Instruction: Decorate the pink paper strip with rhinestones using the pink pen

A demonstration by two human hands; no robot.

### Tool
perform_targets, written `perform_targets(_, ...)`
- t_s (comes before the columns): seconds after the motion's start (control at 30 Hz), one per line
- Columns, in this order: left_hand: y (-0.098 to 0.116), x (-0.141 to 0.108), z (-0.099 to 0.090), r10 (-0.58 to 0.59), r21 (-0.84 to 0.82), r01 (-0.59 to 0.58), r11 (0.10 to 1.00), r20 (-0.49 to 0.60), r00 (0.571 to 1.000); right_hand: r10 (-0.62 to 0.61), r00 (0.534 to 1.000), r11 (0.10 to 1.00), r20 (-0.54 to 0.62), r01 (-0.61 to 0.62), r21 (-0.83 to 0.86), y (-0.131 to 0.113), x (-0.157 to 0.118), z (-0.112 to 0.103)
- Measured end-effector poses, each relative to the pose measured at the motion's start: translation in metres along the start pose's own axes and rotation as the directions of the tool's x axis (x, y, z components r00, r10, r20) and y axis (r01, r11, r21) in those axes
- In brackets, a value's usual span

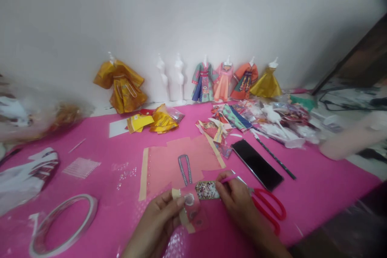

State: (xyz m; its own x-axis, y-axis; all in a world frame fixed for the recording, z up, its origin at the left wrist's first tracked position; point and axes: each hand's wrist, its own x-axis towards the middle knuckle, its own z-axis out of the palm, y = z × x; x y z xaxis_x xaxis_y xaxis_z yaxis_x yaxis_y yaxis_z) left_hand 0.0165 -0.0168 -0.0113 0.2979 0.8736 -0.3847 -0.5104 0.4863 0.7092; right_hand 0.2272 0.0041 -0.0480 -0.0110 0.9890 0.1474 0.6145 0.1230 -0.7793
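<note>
near the bench's (326, 189) near edge, left hand (161, 211) pinches a blurred patch (195, 206); right hand (235, 196) pinches a pink stick (229, 178), partly hidden.

Tape roll (93, 209) left of hands (165, 213)

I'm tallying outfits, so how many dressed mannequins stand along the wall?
5. A gold-robed one at left; right of the two bare mannequins, in order, a green-robed one, a pink-dressed one, an orange-robed one and a gold-gowned one.
</note>
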Motion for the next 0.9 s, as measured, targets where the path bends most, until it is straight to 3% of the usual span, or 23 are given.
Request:
perform_targets(0.47,-0.0024,-0.0001,0.0016,0.011,0.031,-0.011,0.999,0.002,1.0,0.025,1.0,1.0,-0.008,-0.025,0.007,-0.0052,-0.0004,0.0005)
perform_targets(0.9,-0.0034,0.0007,0.0002,0.0,0.046,0.0,0.999,0.017,1.0,-0.038,0.999,0.983,-0.034,0.044,0.179,-0.0079,-0.0029,-0.0069)
